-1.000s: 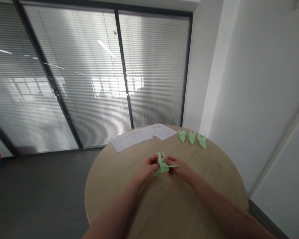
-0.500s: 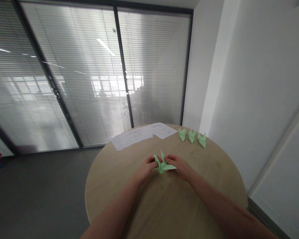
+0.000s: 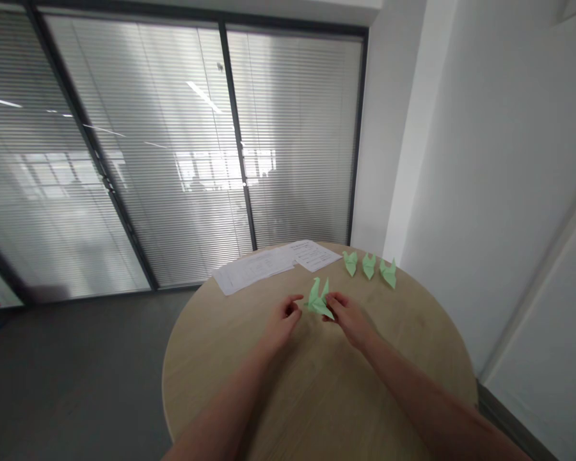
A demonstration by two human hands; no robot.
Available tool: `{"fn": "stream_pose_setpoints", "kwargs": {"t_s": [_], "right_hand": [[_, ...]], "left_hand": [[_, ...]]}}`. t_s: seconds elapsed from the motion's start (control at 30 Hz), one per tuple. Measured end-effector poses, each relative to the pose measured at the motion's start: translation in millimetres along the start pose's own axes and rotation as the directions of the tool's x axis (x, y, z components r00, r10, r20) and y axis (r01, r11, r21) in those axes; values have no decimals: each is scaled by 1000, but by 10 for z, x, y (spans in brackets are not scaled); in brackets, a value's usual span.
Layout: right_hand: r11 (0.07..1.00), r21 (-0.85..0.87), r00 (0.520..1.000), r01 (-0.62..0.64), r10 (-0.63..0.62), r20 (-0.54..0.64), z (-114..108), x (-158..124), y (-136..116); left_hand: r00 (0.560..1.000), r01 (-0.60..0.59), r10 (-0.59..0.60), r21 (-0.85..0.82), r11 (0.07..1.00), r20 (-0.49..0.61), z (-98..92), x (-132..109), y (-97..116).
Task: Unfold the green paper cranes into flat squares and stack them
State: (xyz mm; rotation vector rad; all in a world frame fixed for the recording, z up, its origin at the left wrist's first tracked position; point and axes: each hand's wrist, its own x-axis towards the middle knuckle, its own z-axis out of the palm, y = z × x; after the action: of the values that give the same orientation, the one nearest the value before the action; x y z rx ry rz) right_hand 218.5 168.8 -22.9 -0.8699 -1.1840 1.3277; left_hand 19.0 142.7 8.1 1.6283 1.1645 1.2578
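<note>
A light green folded paper crane is held over the middle of the round table, its neck and tail pointing up. My right hand pinches it from the right side, thumb and fingers on the paper. To the left of the crane is my left hand, thumb and forefinger apart with a gap between them. That hand holds nothing, and its other fingers are curled and partly hidden. Its fingertips are close to the crane's left wing.
Three more green paper cranes stand in a row near the table's far right edge. Printed paper sheets lie overlapping at the far side of the wooden table. A white wall rises to the right, a blind-covered glass partition behind.
My left hand has let go of the crane and moved slightly left. The crane has turned and risen a little in my right hand.
</note>
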Motion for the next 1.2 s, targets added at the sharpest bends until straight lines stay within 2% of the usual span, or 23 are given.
{"fn": "stream_pose_setpoints", "kwargs": {"t_s": [0.07, 0.13, 0.2, 0.33, 0.57, 0.73, 0.97, 1.2], "right_hand": [[1000, 3, 1000, 12, -12, 4, -12, 10, -1], [1000, -11, 998, 18, -17, 56, 0, -6, -8], [999, -32, 992, 9, -5, 126, 36, -38, -13], [996, -84, 978, -3, 21, 207, 103, -81, 0], [1000, -25, 980, -4, 9, 201, 69, -88, -1], [999, -42, 960, -2, 14, 281, 110, -126, -5], [987, -140, 973, 82, -49, 226, 113, -60, 62], [955, -219, 974, 200, -169, 150, 100, -40, 20]], "left_hand": [[996, 2, -1, -19, 1000, 87, 4, -5, -9], [985, -7, 15, -46, 999, 171, 19, -18, -6], [979, -17, 26, -48, 999, 202, 34, -25, -6], [990, -8, 12, -34, 999, 139, 30, -4, -14], [999, 50, -45, -174, 983, 31, 29, 10, 33], [996, 73, -63, -175, 982, 61, 44, 16, -2], [995, -77, 74, 60, 995, 60, 49, -25, 33], [988, -152, 155, 88, 984, -23, 24, -63, 122]]}}
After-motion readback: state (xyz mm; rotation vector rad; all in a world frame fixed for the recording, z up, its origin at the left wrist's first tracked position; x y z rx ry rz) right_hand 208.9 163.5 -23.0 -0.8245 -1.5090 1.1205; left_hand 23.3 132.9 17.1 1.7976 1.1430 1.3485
